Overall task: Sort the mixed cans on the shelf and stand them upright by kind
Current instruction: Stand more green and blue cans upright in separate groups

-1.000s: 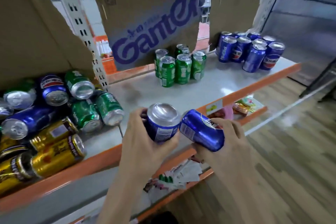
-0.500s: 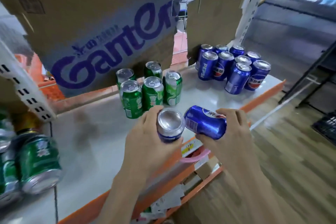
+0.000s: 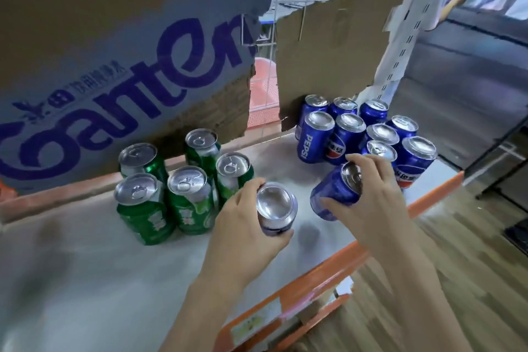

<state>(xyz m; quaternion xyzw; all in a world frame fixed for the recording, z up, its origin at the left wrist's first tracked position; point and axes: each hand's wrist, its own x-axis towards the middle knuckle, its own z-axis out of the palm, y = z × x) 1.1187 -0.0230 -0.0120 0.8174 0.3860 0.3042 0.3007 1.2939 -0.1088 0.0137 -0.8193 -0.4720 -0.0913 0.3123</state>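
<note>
Five Sprite cans (image 3: pixel 183 180), nine Pepsi cans (image 3: pixel 357 134) upright on shelf (image 3: pixel 85 280). Left hand (image 3: pixel 245 226), right hand (image 3: pixel 374 188): fingers curl round Pepsi can each, unplaced.

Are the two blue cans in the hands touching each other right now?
Apart. The head view shows bare shelf between the left hand's can and the right hand's can.

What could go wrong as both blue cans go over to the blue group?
The right hand holds its blue can tilted beside the tightly packed blue group; setting it down crooked could topple neighbours. The left hand grips its can close to the green cans and might brush them.
</note>
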